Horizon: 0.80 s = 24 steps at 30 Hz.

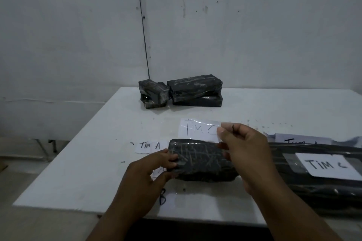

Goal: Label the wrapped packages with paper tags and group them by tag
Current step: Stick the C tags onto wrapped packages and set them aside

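The black wrapped package (201,160) lay on the white counter (78,162), its end gripped by the left hand (154,170), seemingly to steady it, while the right hand (242,148) pinched the taped "TIM C" tag (197,129) above, likely for sticking down.

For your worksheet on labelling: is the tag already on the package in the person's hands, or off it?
Off: the right hand pinches the TIM C tag above the bare-topped package.

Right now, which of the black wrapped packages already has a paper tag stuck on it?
The large black wrapped package at the table's right edge, bearing a white "TIM C" tag; the others show no tag.
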Tool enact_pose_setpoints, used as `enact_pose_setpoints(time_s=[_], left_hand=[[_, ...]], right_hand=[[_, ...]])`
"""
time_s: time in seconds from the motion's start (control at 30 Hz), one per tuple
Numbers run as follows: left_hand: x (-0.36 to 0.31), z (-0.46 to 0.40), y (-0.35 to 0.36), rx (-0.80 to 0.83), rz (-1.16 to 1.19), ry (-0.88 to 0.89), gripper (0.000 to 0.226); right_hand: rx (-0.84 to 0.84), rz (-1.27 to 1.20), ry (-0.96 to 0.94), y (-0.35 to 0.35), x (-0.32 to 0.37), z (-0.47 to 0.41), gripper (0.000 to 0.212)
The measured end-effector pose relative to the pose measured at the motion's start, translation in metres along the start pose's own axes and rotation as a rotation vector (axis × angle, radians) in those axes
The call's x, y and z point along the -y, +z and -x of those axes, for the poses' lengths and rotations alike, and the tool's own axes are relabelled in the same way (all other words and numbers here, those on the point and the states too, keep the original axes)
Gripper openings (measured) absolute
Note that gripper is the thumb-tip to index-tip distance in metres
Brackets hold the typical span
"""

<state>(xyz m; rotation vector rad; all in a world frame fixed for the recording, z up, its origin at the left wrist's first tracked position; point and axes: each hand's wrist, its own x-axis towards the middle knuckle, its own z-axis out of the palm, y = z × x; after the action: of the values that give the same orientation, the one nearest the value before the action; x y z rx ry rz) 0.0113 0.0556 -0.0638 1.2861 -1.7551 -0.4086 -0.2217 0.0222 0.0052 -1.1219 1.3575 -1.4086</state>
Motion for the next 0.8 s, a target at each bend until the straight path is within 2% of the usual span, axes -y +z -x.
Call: enact_pose_setpoints(time_s=[0.4, 0.57, 0.7, 0.8], left_hand=[[0.003, 0.005, -0.011, 0.078, -0.085, 0.06, 0.043], [-0.009, 0.008, -0.019, 0.119, -0.135, -0.085, 0.057], [-0.016, 0.003, -0.011, -0.022, -0.061, -0.276, 0.056], [-0.024, -0.005, -0.006, -0.12, 0.079, -0.338, 0.053]], right_hand=[[-0.008, 0.054, 0.042, -0.014, -0.028, 0.001, 0.006], [0.009, 0.049, 0.038, -0.015, -0.029, 0.002, 0.005], [0.05, 0.062, 0.036, -0.017, -0.028, 0.007, 0.005], [0.081, 0.077, 0.014, -0.017, -0.027, 0.011, 0.004]])
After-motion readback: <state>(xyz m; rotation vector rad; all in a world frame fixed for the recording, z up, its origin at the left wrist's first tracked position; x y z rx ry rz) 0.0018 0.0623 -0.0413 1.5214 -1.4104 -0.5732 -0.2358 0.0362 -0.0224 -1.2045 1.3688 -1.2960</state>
